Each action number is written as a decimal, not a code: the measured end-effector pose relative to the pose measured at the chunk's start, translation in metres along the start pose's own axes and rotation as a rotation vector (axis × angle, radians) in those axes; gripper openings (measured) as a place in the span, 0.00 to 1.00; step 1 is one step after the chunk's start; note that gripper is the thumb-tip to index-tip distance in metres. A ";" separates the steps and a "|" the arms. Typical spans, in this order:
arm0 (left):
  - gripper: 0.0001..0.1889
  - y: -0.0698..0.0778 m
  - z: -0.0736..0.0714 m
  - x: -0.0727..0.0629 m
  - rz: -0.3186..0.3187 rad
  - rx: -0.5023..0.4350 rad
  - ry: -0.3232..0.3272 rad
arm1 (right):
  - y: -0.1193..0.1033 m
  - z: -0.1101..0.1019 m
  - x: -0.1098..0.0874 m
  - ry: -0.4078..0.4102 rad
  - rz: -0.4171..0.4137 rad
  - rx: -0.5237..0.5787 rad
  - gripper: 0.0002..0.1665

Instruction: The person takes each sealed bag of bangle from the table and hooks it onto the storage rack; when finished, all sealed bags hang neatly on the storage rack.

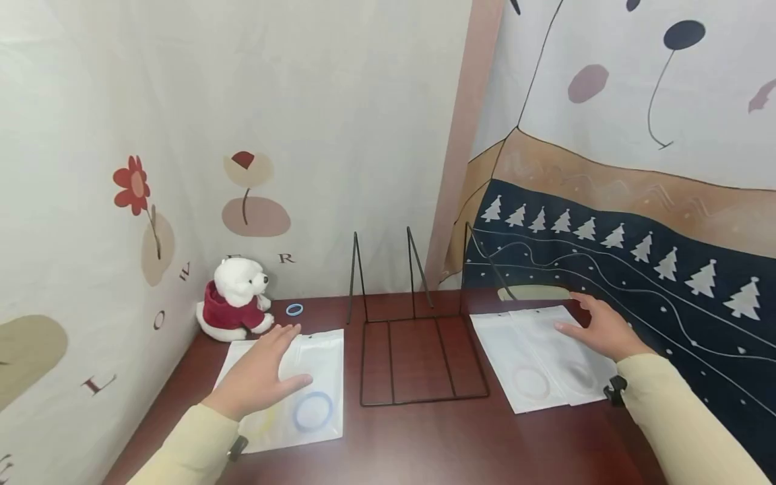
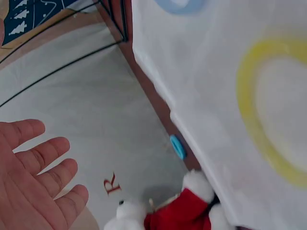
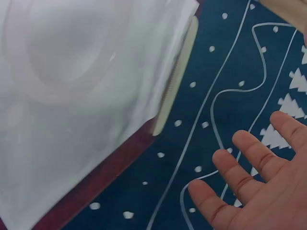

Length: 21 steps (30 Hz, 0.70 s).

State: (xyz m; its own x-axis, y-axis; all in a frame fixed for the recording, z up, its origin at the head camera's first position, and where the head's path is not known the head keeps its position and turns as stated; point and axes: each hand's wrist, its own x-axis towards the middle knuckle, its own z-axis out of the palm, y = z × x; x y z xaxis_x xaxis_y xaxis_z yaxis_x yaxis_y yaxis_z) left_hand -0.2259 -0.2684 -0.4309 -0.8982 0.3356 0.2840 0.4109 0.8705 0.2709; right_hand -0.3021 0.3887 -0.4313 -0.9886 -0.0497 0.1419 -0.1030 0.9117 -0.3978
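Observation:
My left hand (image 1: 259, 374) hovers with spread fingers over white translucent bags (image 1: 324, 364) on the left of the table. A blue ring (image 1: 312, 411) and a yellow ring (image 2: 248, 91) show through the plastic. On the right, my right hand (image 1: 606, 331) hangs above the far corner of more white bags (image 1: 518, 343), where pale rings (image 1: 531, 383) show through. Its fingers are extended and hold nothing. Behind these bags lies a pale green comb (image 1: 533, 293), its teeth visible in the right wrist view. Neither palm has anything in it.
A black wire rack (image 1: 422, 403) stands between the two groups of bags. At the back left sits a white plush bear (image 1: 238, 300) in red, beside a small blue band (image 1: 294, 310). Printed cloth (image 1: 339, 135) hangs behind the reddish-brown table (image 1: 424, 444).

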 end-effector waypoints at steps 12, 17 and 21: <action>0.47 0.013 0.024 0.004 0.025 -0.033 -0.049 | 0.018 0.008 0.001 -0.065 0.091 0.059 0.66; 0.47 0.018 0.033 0.008 0.049 -0.038 -0.050 | 0.031 0.010 0.002 -0.089 0.132 0.081 0.69; 0.46 0.022 0.040 0.012 0.060 -0.053 -0.068 | 0.041 0.014 0.002 -0.112 0.159 0.085 0.69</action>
State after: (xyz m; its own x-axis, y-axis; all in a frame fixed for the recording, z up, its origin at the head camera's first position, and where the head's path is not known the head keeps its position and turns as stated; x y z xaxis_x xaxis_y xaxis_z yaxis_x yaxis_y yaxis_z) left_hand -0.2339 -0.2310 -0.4585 -0.8795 0.4118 0.2384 0.4703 0.8284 0.3042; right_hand -0.3099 0.4205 -0.4598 -0.9987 0.0428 -0.0290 0.0515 0.8741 -0.4830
